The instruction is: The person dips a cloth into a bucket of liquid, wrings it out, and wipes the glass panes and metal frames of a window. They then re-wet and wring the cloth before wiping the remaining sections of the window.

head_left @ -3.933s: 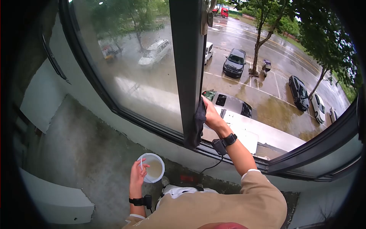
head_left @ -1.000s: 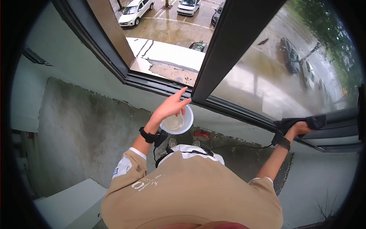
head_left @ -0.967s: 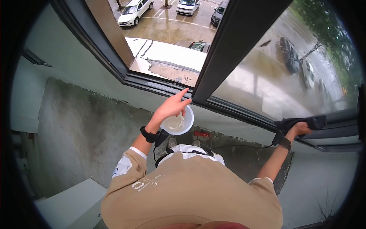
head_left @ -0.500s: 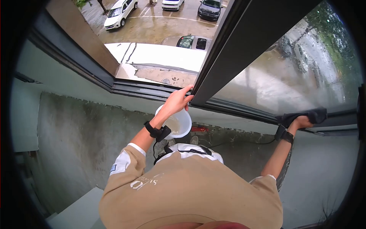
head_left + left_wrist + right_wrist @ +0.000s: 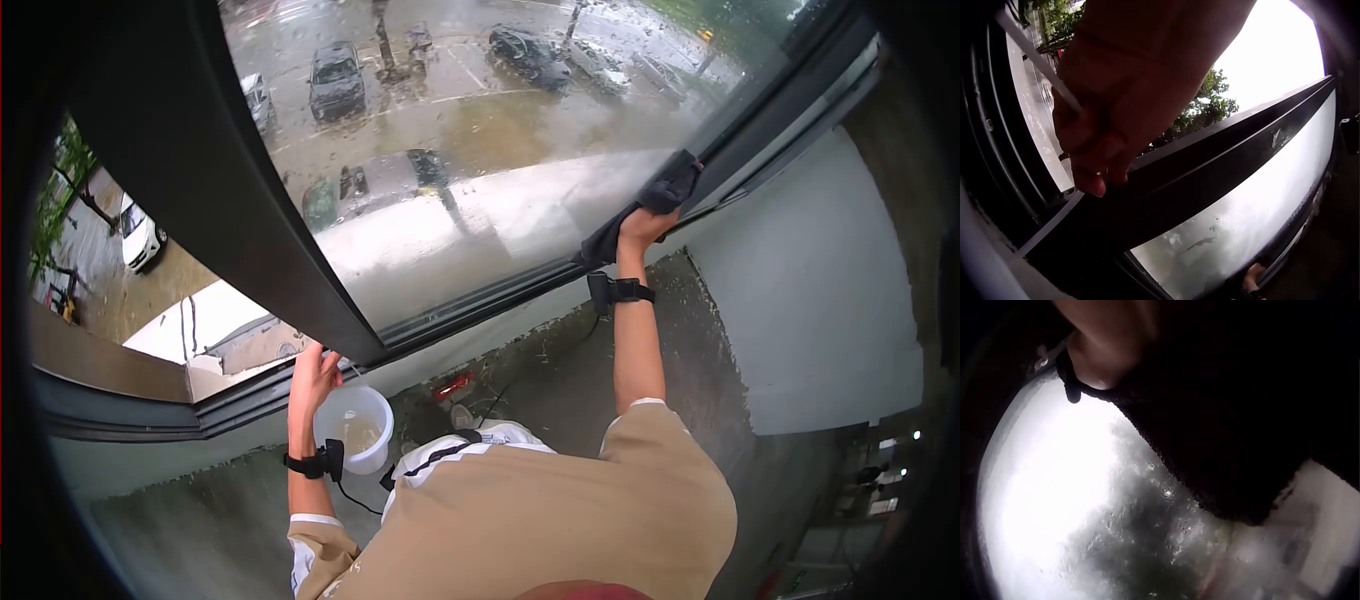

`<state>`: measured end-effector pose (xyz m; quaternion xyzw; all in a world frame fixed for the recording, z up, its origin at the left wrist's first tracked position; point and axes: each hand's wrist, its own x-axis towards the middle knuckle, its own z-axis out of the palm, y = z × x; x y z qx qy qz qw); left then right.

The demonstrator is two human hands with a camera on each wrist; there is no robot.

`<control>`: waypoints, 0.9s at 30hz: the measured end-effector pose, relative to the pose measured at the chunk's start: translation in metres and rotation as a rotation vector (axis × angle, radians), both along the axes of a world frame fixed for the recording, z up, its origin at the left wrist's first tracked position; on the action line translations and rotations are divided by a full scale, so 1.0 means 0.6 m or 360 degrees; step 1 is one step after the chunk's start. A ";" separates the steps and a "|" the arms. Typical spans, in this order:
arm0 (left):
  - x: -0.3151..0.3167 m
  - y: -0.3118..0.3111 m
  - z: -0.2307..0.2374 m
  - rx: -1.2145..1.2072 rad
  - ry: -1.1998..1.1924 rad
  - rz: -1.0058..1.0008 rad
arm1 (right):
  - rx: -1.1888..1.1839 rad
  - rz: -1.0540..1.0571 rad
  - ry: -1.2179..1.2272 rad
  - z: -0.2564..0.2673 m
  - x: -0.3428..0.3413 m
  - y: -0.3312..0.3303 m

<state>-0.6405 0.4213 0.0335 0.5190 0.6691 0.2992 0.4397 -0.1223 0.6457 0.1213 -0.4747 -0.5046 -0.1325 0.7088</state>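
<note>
My right hand (image 5: 648,228) grips a dark cloth (image 5: 672,182) and presses it on the wet glass (image 5: 430,250), low at its right edge. In the right wrist view, the cloth (image 5: 1210,437) covers much of the pane and a thumb (image 5: 1094,369) lies over its edge. My left hand (image 5: 315,378) is at the lower end of the dark window post (image 5: 250,200), its fingers curled round the white handle (image 5: 1041,65) of a bucket. The white bucket (image 5: 372,460) hangs below that hand with cloudy water inside.
Beside the left hand is the open part of the window, with its sill track (image 5: 245,402) below. A white ledge (image 5: 175,325) lies outside. A red object (image 5: 453,386) is on the floor near the feet. Black cables run from the wrist cameras.
The view has swung to the right. Since the earliest frame, the right hand has carried the cloth from the post's edge to the glass's lower right. The left hand has come near the post with the bucket.
</note>
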 end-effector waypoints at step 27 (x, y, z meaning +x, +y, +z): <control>0.017 -0.011 0.011 -0.0022 -0.0245 0.0026 | 0.0264 -0.0056 -0.0191 0.014 -0.008 0.008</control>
